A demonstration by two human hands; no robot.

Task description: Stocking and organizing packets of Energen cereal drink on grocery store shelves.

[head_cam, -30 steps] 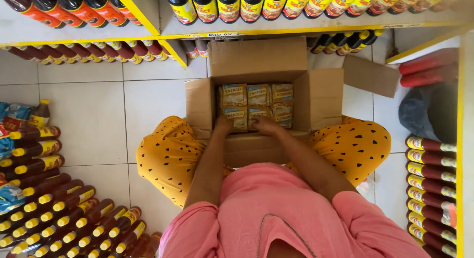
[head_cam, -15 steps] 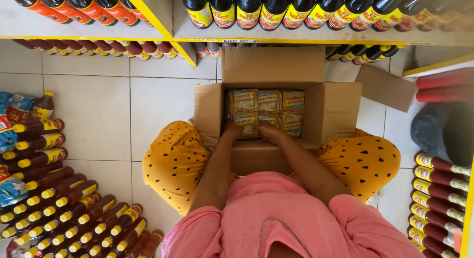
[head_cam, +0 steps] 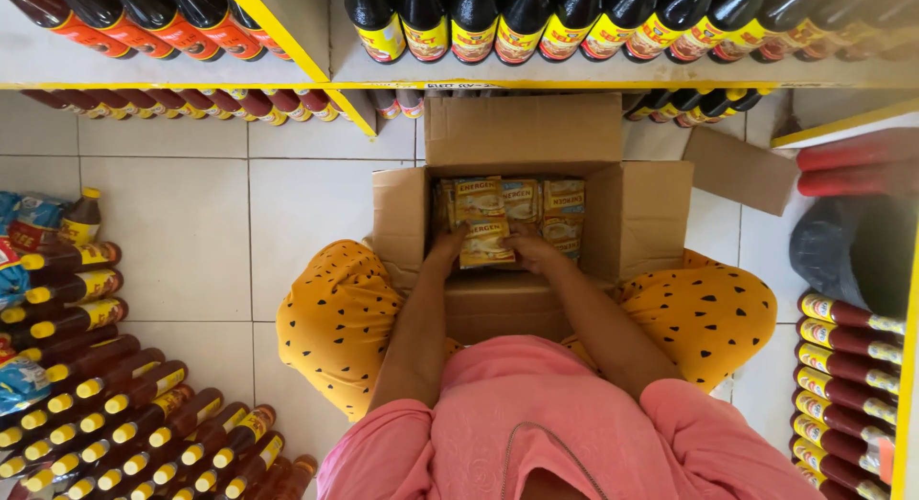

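A pale tiled floor (head_cam: 182, 232) carries everything here. An open cardboard box (head_cam: 632, 218) stands on it near the foot of a yellow-edged shelf (head_cam: 613, 74), which holds a row of dark bottles (head_cam: 474, 26). Along the floor's left edge, rows of yellow-capped bottles (head_cam: 105, 404) lie on their sides beside some blue packets (head_cam: 14, 280). At the right edge more labelled bottles (head_cam: 847, 366) lie stacked. The seated person's yellow-patterned knees (head_cam: 335, 318) rest on the tiles.

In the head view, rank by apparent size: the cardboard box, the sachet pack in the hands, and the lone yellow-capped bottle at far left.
1. Cardboard box, clearly largest.
2 and 3. Sachet pack, held by left hand and right hand, and yellow-capped bottle look too alike to rank.
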